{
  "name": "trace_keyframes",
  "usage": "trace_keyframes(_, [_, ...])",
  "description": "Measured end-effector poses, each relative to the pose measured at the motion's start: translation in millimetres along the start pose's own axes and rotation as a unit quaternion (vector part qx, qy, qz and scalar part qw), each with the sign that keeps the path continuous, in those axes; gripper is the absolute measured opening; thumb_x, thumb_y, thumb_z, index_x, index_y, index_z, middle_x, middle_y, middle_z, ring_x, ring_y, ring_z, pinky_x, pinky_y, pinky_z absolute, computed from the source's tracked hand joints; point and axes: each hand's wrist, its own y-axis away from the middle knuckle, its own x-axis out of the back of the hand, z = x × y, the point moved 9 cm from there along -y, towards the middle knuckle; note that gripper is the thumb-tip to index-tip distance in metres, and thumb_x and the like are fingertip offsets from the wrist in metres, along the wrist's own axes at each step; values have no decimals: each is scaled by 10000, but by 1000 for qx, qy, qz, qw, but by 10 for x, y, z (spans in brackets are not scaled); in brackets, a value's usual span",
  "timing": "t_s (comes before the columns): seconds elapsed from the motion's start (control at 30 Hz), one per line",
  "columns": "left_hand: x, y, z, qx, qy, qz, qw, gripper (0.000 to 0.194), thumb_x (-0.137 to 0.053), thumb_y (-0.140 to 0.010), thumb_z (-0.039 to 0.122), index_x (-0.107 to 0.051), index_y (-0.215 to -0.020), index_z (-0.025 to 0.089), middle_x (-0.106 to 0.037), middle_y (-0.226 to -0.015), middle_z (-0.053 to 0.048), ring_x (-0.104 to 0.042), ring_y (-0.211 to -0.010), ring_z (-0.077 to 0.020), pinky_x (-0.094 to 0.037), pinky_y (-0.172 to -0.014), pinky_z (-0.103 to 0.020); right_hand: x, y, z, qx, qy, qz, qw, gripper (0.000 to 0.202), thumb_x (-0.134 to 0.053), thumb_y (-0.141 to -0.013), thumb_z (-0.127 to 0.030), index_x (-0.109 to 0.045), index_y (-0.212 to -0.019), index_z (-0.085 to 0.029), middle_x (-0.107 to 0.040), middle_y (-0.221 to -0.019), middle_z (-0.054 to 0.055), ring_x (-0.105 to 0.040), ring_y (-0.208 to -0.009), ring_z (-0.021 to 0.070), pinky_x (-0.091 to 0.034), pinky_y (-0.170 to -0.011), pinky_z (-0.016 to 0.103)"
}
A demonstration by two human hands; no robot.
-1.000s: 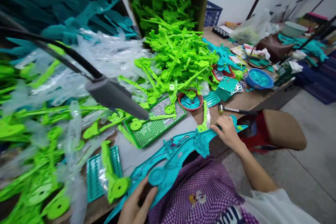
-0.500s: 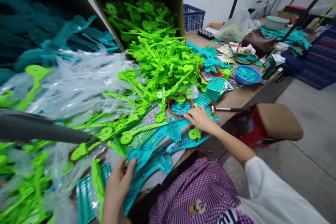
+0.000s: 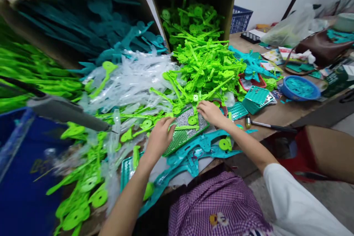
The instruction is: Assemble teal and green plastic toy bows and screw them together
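Over the left edge of a green tray (image 3: 177, 141) is my left hand (image 3: 160, 136), its fingers bent and blurred; what they touch cannot be made out. My right hand (image 3: 210, 113) is at the tray's far right, its fingertips together at a green long-handled part (image 3: 192, 120) with a round end. Silvery small pieces (image 3: 186, 118) fill the upper part of the tray. Nearer to my body, teal plastic parts (image 3: 193, 153) lie along the table edge, with a round green piece (image 3: 224, 144) on them.
Behind the tray rises a heap of green parts (image 3: 204, 62), with clear plastic parts (image 3: 132, 81) to its left. Cardboard boxes stand behind. To the right are a hammer (image 3: 271, 126), teal trays (image 3: 257, 97) and a blue bowl (image 3: 301, 87). A grey tool (image 3: 69, 112) juts in from the left.
The view has swung left. My left hand has left the teal part's round end and moved up to the tray. My right hand has moved from the teal part to the green one.
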Motion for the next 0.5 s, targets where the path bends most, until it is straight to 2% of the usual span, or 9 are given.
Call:
trace_keyframes(0.1, [-310, -536, 158, -63, -11, -67, 996, 348, -415, -961, 239, -651, -1197, 140, -653, -1200, -148, -610, -1104, -269, -475, -969, -397, -79, -154, 149, -38, 39, -16, 998, 315, -378, -1000, -197, -669, -1111, -148, -649, -1144, 117, -569, -1078, 244, -409, -888, 350])
trace_keyframes(0.2, [-623, -862, 364, -121, -27, -114, 986, 334, -425, -958, 203, -659, -1190, 154, -643, -1224, -142, -595, -1131, -267, -461, -975, -404, -195, -149, 355, -74, 51, -48, 995, 347, -354, -994, -182, -666, -1147, -176, -655, -1133, 111, -604, -1056, 237, -434, -828, 322])
trace_keyframes(0.3, [-827, -1048, 556, -141, -47, -119, 982, 325, -494, -944, 279, -654, -1207, 176, -604, -1291, -145, -548, -1205, -293, -431, -1002, -445, -289, -214, 524, -101, 58, -90, 989, 373, -358, -975, -159, -643, -1213, -196, -653, -1175, 115, -645, -1021, 233, -456, -789, 307])
trace_keyframes(0.37, [-906, -1121, 628, -140, -60, -116, 981, 331, -546, -920, 329, -661, -1191, 179, -560, -1354, -153, -506, -1260, -313, -403, -1032, -475, -290, -337, 564, -91, 47, -99, 990, 420, -353, -964, -131, -588, -1305, -200, -653, -1206, 115, -648, -1042, 236, -463, -812, 308])
trace_keyframes(0.43, [-945, -1172, 616, -127, -77, -112, 983, 313, -560, -907, 333, -676, -1153, 177, -507, -1421, -163, -464, -1306, -329, -365, -1063, -512, -249, -469, 561, -67, 27, -95, 993, 459, -349, -961, -116, -524, -1381, -181, -649, -1244, 119, -629, -1104, 233, -457, -869, 305])
trace_keyframes(0.5, [-953, -1205, 548, -111, -87, -105, 984, 302, -552, -907, 338, -684, -1136, 191, -461, -1471, -162, -421, -1346, -343, -318, -1090, -557, -214, -548, 545, -50, 18, -93, 994, 442, -351, -967, -124, -540, -1365, -158, -647, -1263, 122, -612, -1137, 227, -444, -910, 302])
